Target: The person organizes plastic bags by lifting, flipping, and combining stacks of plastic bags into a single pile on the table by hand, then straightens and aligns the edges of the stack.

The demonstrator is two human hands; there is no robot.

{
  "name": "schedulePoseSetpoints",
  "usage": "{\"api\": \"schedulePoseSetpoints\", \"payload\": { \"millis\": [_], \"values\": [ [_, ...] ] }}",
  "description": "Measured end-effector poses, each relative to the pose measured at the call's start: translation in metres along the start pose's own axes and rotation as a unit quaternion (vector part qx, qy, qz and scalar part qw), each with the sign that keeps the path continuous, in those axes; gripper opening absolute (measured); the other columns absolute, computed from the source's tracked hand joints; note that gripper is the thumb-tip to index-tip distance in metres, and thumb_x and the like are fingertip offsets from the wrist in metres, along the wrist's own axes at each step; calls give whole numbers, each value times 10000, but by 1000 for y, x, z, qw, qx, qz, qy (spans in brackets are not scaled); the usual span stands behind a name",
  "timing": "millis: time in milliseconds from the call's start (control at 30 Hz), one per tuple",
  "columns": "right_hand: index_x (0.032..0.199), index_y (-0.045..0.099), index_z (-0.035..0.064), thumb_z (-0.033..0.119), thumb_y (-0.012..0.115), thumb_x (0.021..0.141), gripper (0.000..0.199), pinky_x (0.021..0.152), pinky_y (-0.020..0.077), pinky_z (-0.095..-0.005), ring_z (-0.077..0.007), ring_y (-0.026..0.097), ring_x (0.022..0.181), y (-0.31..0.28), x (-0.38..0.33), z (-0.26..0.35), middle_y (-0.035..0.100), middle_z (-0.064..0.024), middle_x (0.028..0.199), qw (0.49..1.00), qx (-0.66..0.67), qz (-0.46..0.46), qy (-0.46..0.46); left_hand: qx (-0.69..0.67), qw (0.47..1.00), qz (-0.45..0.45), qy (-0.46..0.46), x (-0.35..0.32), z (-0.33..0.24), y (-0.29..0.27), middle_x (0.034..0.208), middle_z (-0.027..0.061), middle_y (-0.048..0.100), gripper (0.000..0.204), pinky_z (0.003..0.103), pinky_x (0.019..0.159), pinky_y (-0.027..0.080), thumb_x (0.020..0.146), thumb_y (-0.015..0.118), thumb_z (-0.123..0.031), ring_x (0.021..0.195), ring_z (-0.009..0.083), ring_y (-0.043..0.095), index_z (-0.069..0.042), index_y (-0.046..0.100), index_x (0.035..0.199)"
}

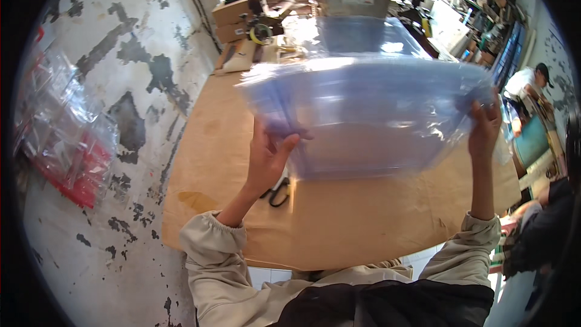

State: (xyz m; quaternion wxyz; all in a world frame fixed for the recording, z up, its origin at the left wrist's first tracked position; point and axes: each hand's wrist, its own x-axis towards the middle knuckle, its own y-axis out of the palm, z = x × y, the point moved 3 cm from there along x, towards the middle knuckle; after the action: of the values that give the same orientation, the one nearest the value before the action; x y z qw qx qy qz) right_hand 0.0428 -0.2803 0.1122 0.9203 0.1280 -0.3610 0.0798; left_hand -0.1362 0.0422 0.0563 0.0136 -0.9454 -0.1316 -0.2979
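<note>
Beige cuffed sleeves rise from the lower edge, both forearms lifted. Left hand [266, 160]: fingers clamped on the lower left edge of a stack of clear plastic sheets [369, 115], thumb in front, other fingers behind. Right hand [484, 130]: fingers closed over the stack's right edge. Stack is held up off the brown worktable [218, 163], between the hands, roughly upright and facing the person; its long axis runs left to right, top edge bowed.

Judgement on progress: stack is gathered and lifted, edges look roughly squared; it is not yet set down anywhere. Scissors [277, 192] lie on the table just below the left hand, untouched. Further clear sheets [363, 33] lie at the table's far end.
</note>
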Motion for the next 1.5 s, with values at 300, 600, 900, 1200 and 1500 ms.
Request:
{"api": "schedulePoseSetpoints", "payload": {
  "millis": [300,600,900,1200,1500],
  "values": [
    [1153,429,14,83,585,806,386,759,383,-226,-100,443,881,-65,-97,-90,452,-18,960,983,-69,67,157,189,982,15,21,-25,63,19,850,124,628,358,264,685,468,805,616,-90,779,170,614,62,430,1071],
    [1316,290,58,379,546,835,633,736,446,-314,-169,538,845,19,155,-8,533,-127,1072,981,-159,104,28,162,983,-49,67,188,-58,24,717,57,571,337,210,468,434,856,549,-241,531,88,525,-4,432,1065],
    [880,609,12,307,588,808,305,609,366,-259,-93,430,655,6,182,-204,534,-21,743,892,-292,242,245,100,951,-34,-292,216,122,-30,693,21,539,269,243,495,386,842,551,-267,570,76,478,-10,581,772],
    [1063,556,-28,466,529,820,552,584,392,-250,-137,483,667,-23,197,-196,568,-93,879,924,-240,156,255,299,945,-57,-118,218,121,-56,1122,107,539,538,279,782,438,911,358,-423,881,155,553,21,438,1204],
    [811,594,-75,772,254,733,916,563,498,-284,-147,582,550,-29,184,-250,626,-115,692,893,49,184,407,-32,960,-69,-270,204,125,-8,1016,99,571,480,292,780,463,928,289,-402,870,169,560,-18,488,1137]
  ]
}}
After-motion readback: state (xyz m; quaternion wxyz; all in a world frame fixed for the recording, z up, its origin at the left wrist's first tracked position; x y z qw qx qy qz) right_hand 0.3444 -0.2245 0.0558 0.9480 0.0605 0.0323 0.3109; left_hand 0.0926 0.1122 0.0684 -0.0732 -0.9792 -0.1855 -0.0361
